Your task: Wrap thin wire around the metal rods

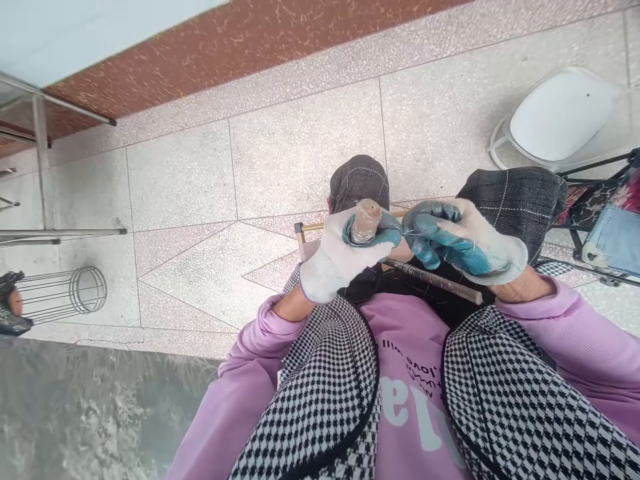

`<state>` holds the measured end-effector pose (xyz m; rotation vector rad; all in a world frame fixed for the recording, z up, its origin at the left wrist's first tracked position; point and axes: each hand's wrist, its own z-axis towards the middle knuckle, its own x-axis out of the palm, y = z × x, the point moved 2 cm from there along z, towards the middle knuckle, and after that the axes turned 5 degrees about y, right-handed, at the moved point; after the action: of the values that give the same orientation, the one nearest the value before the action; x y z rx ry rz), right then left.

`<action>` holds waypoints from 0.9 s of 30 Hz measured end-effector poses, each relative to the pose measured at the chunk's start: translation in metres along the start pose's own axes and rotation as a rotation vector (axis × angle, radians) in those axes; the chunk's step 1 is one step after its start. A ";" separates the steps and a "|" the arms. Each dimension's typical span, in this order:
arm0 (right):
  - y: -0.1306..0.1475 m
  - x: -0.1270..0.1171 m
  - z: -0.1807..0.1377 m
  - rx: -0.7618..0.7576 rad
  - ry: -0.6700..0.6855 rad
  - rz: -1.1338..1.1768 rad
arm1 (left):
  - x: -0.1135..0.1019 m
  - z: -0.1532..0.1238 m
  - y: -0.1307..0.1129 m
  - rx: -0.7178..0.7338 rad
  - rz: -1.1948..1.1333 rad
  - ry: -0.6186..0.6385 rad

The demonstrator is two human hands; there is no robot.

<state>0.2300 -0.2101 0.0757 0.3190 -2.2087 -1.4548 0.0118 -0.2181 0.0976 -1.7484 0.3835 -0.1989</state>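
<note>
My left hand (335, 253), in a white glove with a blue-green coated palm, is wrapped round a thick brown stick (367, 217) whose rounded end points up. Thin wire (363, 238) is wound round the stick just above my fingers. Close to it on the right, my right hand (443, 233), gloved alike, has its fingers curled and pinched on a thin strand of wire (411, 232) between the two hands. Below the hands a second, longer brown rod (440, 283) slants across my lap, with wire coiled near its upper left part. Its far end is hidden.
A white stool (560, 117) stands on the tiled floor at upper right. Beside my right arm is a folding chair frame (595, 163) with denim cloth (617, 237). At left are metal legs (43, 160) and a wire basket frame (90, 290). A brown-red wall base (200, 60) runs along the top.
</note>
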 end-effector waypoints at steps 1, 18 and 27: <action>0.004 -0.001 -0.002 -0.025 -0.008 -0.015 | 0.000 0.000 -0.002 -0.059 -0.066 -0.025; 0.011 -0.004 -0.023 -0.980 -0.197 -1.312 | 0.014 0.011 0.026 -0.317 -0.766 0.267; 0.012 -0.001 -0.030 -0.864 -0.205 -1.332 | 0.017 0.011 0.033 -0.332 -0.604 0.226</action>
<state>0.2467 -0.2287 0.0956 1.5029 -1.0967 -2.9709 0.0264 -0.2204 0.0615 -2.1418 0.0348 -0.8088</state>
